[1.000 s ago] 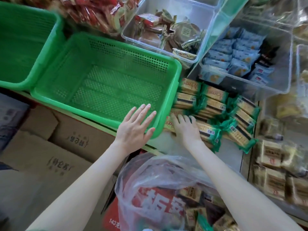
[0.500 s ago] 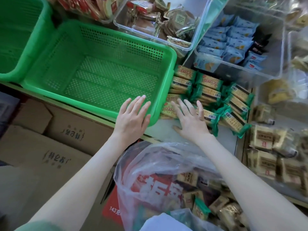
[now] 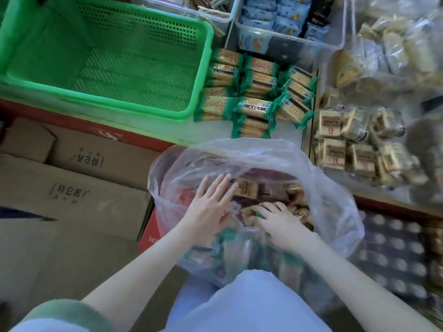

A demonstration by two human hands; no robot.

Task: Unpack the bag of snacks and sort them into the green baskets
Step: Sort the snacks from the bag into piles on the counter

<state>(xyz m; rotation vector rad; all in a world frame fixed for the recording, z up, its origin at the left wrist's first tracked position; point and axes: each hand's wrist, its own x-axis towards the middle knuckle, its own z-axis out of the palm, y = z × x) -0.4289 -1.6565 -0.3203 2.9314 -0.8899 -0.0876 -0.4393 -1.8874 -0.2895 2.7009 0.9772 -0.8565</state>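
Clear plastic bag [image 3: 326, 188] of snacks sat at lower centre, both hands inside. The left hand [image 3: 211, 204] lay flat on the packets [image 3: 247, 188]; the right hand [image 3: 275, 219] curled over some, grip unclear. A fetching step, I judged; next, a firm grasp and a lift to the green basket [image 3: 206, 56], upper left.

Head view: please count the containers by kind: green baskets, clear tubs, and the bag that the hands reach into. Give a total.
green basket: 1
clear tubs: 2, one with blue packs, one at the top edge
plastic bag: 1
Total: 4
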